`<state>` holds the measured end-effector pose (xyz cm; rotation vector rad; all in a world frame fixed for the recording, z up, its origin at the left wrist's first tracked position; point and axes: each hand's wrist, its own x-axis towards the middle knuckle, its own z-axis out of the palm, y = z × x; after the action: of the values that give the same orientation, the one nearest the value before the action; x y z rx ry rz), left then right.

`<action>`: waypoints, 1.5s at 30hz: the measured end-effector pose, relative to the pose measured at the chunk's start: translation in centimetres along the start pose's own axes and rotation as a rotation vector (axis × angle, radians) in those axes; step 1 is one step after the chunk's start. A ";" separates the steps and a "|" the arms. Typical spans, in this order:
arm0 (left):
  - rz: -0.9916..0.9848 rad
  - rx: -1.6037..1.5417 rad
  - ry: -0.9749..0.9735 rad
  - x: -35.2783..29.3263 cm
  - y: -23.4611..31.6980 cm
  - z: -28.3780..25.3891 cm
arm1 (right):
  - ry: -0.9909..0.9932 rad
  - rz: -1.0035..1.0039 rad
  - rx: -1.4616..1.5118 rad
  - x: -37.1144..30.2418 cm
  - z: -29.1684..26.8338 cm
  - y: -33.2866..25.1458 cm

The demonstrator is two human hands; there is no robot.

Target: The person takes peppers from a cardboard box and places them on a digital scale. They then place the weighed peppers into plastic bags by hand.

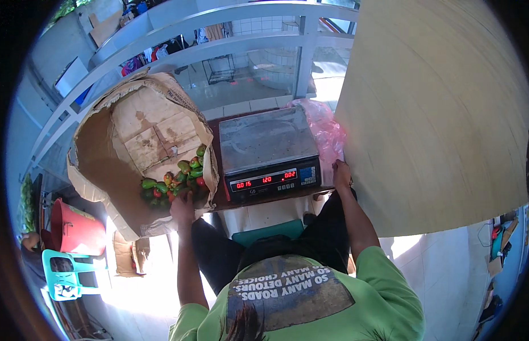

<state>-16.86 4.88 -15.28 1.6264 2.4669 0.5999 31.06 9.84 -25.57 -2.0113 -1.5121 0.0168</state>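
My left hand (182,208) reaches over the near edge of a worn cardboard box (83,165), its fingers bent in among the peppers. Green and red peppers (185,170) lie heaped in the box's near right corner. Whatever those fingers close on is hidden by the hand. To the right of the box stands a black digital scale (270,183) with lit red digits; its flat metal pan (268,139) carries nothing. My right hand (341,175) is at the scale's right side, its fingers pinched on the lower edge of a crumpled pink plastic bag (327,132).
Box and scale rest on a dark tabletop (215,133). A large curved wooden panel (440,125) closes off the right side. Behind runs a white railing (264,44). At the lower left are a red bucket (82,228) and a turquoise plastic stool (58,267).
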 end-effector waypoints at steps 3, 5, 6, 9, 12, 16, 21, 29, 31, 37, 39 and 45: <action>-0.002 -0.038 -0.010 0.0 -0.4 0.1 | -0.114 0.070 -0.026 1.5 -1.8 -0.7; -0.004 -0.029 -0.034 0.1 -0.2 0.2 | -0.128 0.049 -0.013 1.6 -2.0 -0.4; -0.006 -0.031 -0.037 0.0 -0.1 0.2 | -0.076 0.021 -0.060 1.0 -1.7 -0.1; -0.045 -0.068 -0.049 -0.2 0.0 0.2 | -0.004 0.035 -0.209 -0.6 -0.5 -0.1; -0.005 -0.041 -0.032 -0.1 -0.1 0.7 | -0.143 0.176 -0.259 0.2 0.8 1.9; -0.007 -0.048 -0.050 0.0 -0.2 0.4 | -0.157 0.159 -0.180 -0.4 0.9 2.1; 0.016 -0.070 -0.042 -0.3 -0.2 0.3 | -0.044 0.011 -0.137 1.6 -2.7 -0.2; 0.273 -0.383 0.124 -0.5 -0.5 -1.2 | 0.356 -0.258 0.022 5.6 -10.8 -6.4; 0.356 -0.406 0.184 -0.5 0.3 -2.0 | 0.318 -0.114 0.253 6.0 -14.0 -8.5; 0.394 -0.312 0.134 -0.2 0.5 -4.0 | 0.229 -0.172 0.956 7.3 -20.5 -12.4; 0.313 -0.300 0.097 -0.2 0.5 -4.4 | 0.207 -0.188 0.942 7.3 -21.5 -13.3; 0.427 -0.618 0.278 0.0 0.8 -4.3 | 0.217 -0.203 0.986 7.4 -24.1 -15.6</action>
<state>-17.51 4.02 -11.00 1.8662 1.7727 1.5493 28.80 7.69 3.90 -1.0350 -1.2011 0.3724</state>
